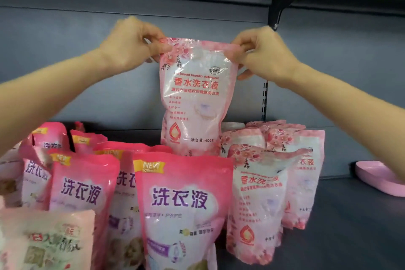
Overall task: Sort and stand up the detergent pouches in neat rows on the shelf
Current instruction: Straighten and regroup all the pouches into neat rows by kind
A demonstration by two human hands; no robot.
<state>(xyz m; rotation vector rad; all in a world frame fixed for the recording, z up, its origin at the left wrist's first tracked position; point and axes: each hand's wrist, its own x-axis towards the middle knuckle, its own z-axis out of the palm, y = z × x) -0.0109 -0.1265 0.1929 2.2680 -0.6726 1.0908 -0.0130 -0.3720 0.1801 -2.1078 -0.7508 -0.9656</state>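
Left hand [129, 44], right hand [264, 53] on pouch [192, 98]

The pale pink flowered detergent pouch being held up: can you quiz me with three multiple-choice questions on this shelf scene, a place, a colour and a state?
1. Where does the flat pink plastic tray lie?
A. On the pouches
B. On the dark grey shelf, far right
C. In a hand

2. What colour is the big lettering on the bright pink front-row pouch?
A. Green
B. Black
C. Purple

3. How is the pale pink flowered detergent pouch held?
A. Upright, pinched at both top corners
B. Flat on the shelf
C. By its base

1 B: the tray rests on bare shelf at far right.
2 C: its large characters are purple.
3 A: the grips of the left hand and right hand pinch its top corners.
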